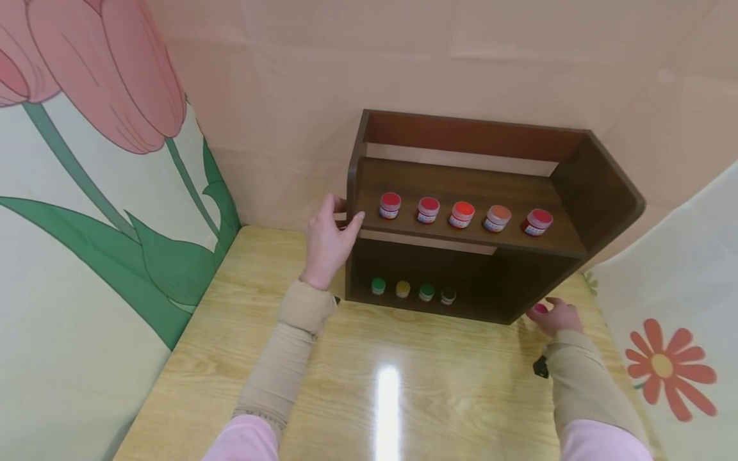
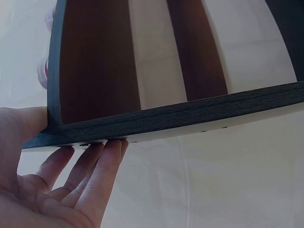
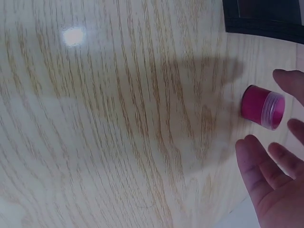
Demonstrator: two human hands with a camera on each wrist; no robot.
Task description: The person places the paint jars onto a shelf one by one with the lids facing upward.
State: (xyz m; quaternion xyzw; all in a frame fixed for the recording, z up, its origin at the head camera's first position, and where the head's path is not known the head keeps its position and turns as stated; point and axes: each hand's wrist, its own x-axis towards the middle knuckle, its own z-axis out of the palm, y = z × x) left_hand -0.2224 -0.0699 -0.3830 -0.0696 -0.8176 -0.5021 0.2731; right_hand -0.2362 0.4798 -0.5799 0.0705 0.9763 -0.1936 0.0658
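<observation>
A dark brown two-tier wooden shelf (image 1: pixel 455 176) stands against the back wall. My left hand (image 1: pixel 331 240) grips its left side panel (image 2: pixel 180 113), thumb at the front and fingers on the outer face. Beside the shelf's lower right corner, my right hand (image 1: pixel 559 319) is around a small pink paint jar (image 3: pixel 256 104). In the right wrist view a gap shows between that jar and the spread thumb and fingers. Several red and orange jars (image 1: pixel 462 215) line the upper board. Several smaller-looking jars with green, yellow and dark lids (image 1: pixel 402 289) sit on the lower board.
The shelf stands on a light wood-grain table (image 1: pixel 450 384) that reflects a bright light. Peach cloth (image 1: pixel 300 96) hangs behind. Printed flower cloths border the left (image 1: pixel 86 256) and right (image 1: pixel 680 288) sides, the right one close to my right arm.
</observation>
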